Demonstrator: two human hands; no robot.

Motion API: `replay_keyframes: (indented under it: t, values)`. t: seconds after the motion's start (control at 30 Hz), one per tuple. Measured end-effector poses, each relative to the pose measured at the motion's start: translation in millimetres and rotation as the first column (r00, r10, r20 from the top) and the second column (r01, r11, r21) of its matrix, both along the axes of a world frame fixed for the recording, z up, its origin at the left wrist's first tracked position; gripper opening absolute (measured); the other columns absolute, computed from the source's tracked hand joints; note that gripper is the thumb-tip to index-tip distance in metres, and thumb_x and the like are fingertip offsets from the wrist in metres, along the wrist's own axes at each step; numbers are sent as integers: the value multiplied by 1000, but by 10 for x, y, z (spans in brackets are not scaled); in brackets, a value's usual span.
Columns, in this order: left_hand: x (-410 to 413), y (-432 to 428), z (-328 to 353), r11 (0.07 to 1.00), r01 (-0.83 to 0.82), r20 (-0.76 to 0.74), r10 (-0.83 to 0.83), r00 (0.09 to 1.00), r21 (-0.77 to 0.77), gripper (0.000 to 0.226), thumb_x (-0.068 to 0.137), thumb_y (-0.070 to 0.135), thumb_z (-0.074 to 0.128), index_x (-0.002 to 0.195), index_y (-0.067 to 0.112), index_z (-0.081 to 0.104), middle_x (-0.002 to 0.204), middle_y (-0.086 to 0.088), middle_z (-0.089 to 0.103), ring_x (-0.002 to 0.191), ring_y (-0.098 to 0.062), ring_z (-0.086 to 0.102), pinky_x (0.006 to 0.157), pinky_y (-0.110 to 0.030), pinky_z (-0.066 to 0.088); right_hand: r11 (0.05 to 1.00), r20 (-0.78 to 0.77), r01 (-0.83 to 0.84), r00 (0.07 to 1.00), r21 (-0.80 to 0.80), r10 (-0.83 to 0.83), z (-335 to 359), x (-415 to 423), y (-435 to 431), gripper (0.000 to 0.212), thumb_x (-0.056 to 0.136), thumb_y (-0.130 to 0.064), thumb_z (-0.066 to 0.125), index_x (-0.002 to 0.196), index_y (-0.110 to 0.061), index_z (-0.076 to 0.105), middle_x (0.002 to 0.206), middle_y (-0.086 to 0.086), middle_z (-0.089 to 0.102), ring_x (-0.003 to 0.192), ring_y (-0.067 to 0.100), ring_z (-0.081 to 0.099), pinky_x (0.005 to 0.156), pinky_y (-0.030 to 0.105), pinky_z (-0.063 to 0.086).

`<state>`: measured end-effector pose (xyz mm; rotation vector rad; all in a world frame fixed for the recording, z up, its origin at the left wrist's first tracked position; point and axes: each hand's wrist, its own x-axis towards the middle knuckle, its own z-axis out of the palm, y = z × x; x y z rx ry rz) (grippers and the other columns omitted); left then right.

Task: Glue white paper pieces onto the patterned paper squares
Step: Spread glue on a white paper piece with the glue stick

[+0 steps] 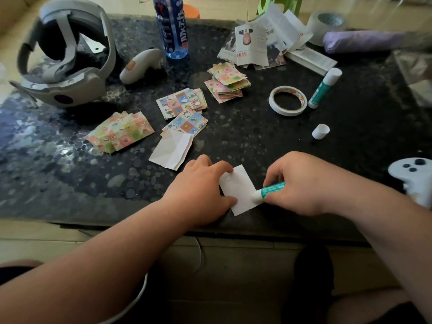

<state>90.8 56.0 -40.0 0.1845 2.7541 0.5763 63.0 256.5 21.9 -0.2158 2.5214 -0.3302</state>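
My left hand [201, 190] lies palm down on the dark table [70, 183], its fingers bent and close together. The forefinger tip and the thumb press on the left edge of the white paper piece [240, 190], pinning it flat without wrapping round it. The paper shows bare between my two hands. On its near right corner sits the white tip of the glue stick [271, 189], which my right hand [301, 183] grips with fingers curled tight round the green barrel. The near corner of the paper lies just beside the table's near edge, so there is little room toward me. To the left the tabletop is bare up to a fan of patterned paper squares [120, 132]. Just far of my left hand lies a folded white sheet [171, 148], with more patterned squares [181, 102] beyond it. Far right of the paper stand a tape roll [288, 101], a loose cap [320, 131] and a second glue stick [323, 88], all well apart from my hands. A white controller [413, 176] sits near my right forearm. The paper's long axis runs far to near, its near end leaning a little right. The held glue stick lies almost across it, tip pointing left and slightly toward me.
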Motion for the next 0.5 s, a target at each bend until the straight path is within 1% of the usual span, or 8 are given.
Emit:
replay_keyframes:
  t: [0.07,0.13,0.2,0.23,0.27,0.33,0.4,0.5]
  values:
    - [7,4,6,1000,-2,6,2,1000,1,61,85,59,69,138,49,41,116,11,36,118,-13,39,89,-27,38,1000,33,-20,999,-6,20,15,1,41,7,84,-40,77,88,-34,75,89,-12,70,83,9,67,75,31,59]
    - [15,11,14,1000,-5,0,5,1000,0,61,85,59,69,138,48,41,116,11,36,119,-13,39,91,-28,39,997,89,-30,995,-68,36,68,-20,134,9,85,-41,78,87,-33,76,83,-10,74,78,7,69,72,28,58]
    - [17,18,15,1000,-7,-11,7,1000,-1,62,84,58,69,138,46,42,118,10,36,121,-14,38,94,-29,40,975,164,13,986,-221,24,154,-47,254,9,89,-34,76,89,-25,76,74,-5,77,59,5,64,56,21,50]
    - [16,26,15,1000,-9,-16,9,1000,3,63,84,56,70,138,44,42,122,9,37,123,-14,38,96,-29,40,942,200,76,980,-327,-10,202,-61,327,9,89,-28,75,91,-20,75,72,2,77,50,9,57,48,20,43]
    - [13,37,17,1000,-13,-22,13,1000,14,64,83,54,72,138,42,42,127,9,37,125,-15,37,99,-30,40,891,231,151,972,-429,-54,237,-74,407,12,88,-24,74,93,-13,73,72,9,76,45,12,50,43,20,36]
    - [2,66,23,998,-35,-26,37,999,60,71,80,48,76,139,37,39,131,8,38,126,-15,38,103,-32,42,790,264,259,956,-556,-127,275,-95,537,29,80,-30,71,95,-5,69,75,18,74,45,14,44,39,20,30]
    - [-28,96,39,992,-71,-1,72,997,102,78,76,42,79,140,35,35,128,7,42,123,-16,44,101,-36,47,730,280,319,943,-604,-181,266,-96,593,38,76,-38,67,95,-5,66,77,20,73,46,14,45,36,19,28]
    - [-99,132,74,984,-125,64,118,991,129,84,74,38,80,142,35,32,121,8,49,110,-15,54,92,-35,51,637,333,429,903,-641,-273,202,-117,595,33,80,-35,66,96,-6,64,78,20,71,47,15,46,35,20,29]
